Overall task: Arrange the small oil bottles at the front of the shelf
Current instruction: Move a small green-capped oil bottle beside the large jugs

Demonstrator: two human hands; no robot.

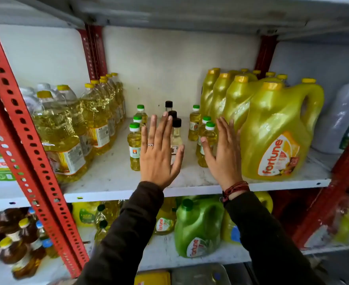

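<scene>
On the middle shelf (pixel 112 173), between the row of clear oil bottles and the big yellow jug (pixel 280 132), the small oil bottles stand in three short files running front to back. I use that jug as my mark. Farthest from it are the small green-capped bottles of the far file (pixel 134 147); next toward it come the little black-capped bottles (pixel 176 130); just beside it stands the near file of green-capped bottles (pixel 207 140).

My left hand (pixel 159 155) is raised flat in front of the black-capped bottles, fingers (pixel 152 128) spread and straight, gripping nothing. My right hand (pixel 224 153) is up just beside the jug, fingers loose and splayed too, holding nothing; it covers part of the nearest green-capped bottle, and I cannot tell whether it touches it.

I judge the arranging has not properly begun: the bottles sit back from the shelf's front edge, with bare shelf between them and the lip. The step in hand is the reach in.

The next move, as I see it, calls for closing each hand round a bottle's body below the cap and drawing it toward the front edge, upright, without knocking its neighbours. The bottles stand close together and are narrow, so a sideways brush could tip one. The rear bottles of each file need a deeper reach past the front ones.
</scene>
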